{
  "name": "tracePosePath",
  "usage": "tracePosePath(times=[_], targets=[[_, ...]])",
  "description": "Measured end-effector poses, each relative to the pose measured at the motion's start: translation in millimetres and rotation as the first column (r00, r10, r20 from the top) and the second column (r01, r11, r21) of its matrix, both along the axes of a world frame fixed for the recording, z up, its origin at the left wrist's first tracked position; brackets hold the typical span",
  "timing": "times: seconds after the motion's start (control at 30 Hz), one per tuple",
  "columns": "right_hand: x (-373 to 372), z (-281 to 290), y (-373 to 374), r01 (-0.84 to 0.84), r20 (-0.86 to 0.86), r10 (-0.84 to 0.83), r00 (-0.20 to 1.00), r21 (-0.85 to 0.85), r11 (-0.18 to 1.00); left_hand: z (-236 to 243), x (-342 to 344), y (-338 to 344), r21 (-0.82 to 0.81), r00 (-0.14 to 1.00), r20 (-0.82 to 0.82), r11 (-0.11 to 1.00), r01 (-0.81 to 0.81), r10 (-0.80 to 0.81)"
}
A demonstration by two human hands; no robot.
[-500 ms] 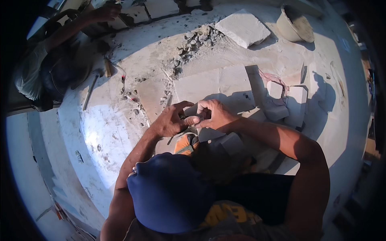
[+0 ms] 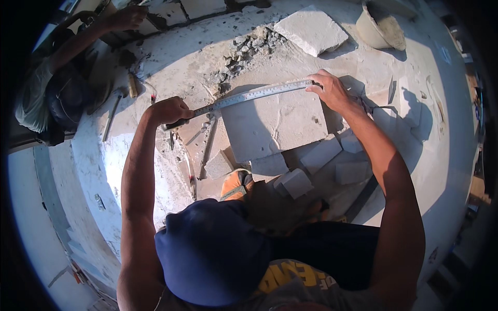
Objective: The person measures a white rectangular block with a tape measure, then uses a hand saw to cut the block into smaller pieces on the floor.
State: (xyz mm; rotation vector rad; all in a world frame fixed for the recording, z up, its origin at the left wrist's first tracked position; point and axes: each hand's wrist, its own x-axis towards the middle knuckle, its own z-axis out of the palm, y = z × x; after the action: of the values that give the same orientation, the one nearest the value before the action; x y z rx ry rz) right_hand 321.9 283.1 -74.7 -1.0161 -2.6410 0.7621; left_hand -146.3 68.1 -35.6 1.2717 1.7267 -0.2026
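Floor: A pale, dusty floor [image 2: 111, 155] surrounds the large block [image 2: 301, 119], glaring with sunlight to the block's left, while shadow covers the block's own left part
Far edge: Beyond the large block, a row of pale blocks [image 2: 202, 7] shows dark joints; another person's hand [image 2: 127, 18] is near it, to the left
Debris: Grey rubble [image 2: 249, 49] and a rough white slab [image 2: 311, 31] lie beyond the large block, offcuts [image 2: 295, 184] on its near side
Tub: A beige tub [image 2: 367, 32], beyond and right of the large block, holds sandy, grey-beige material [image 2: 390, 32]
Tape measure: Drawn out along the large block's far edge, the tape measure [image 2: 259, 94]; contact cannot be told
Hands: Left hand [image 2: 171, 110] closed around one end, left of the large block; right hand [image 2: 332, 90] pinching the other, by its far right corner
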Motion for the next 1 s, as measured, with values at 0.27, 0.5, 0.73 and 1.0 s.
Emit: tracePosePath(times=[0.27, 0.5, 0.73, 1.0], targets=[[-3, 2, -2, 0.013, 0.076, -0.013, 0.997, -0.007, 1.0, -2, 1, 2, -0.039, 1.0, 0.02, 0.999, 0.004, -0.003], [-2, 2, -3, -0.002, 0.071, 0.001, 0.997, 0.01, 1.0, -9, 3, 5, -0.021, 0.999, 0.048, 1.0, 0.005, -0.004], [-9, 3, -6, -0.039, 0.057, 0.036, 0.998, 0.054, 0.998, -18, 28, 24, 0.098, 0.98, 0.128, 0.985, 0.143, -0.155], [-17, 0, -8, -0.052, 0.054, 0.048, 0.997, 0.073, 0.996, -37, 38, 37, 0.173, 0.954, 0.217, 0.97, 0.171, -0.207]])
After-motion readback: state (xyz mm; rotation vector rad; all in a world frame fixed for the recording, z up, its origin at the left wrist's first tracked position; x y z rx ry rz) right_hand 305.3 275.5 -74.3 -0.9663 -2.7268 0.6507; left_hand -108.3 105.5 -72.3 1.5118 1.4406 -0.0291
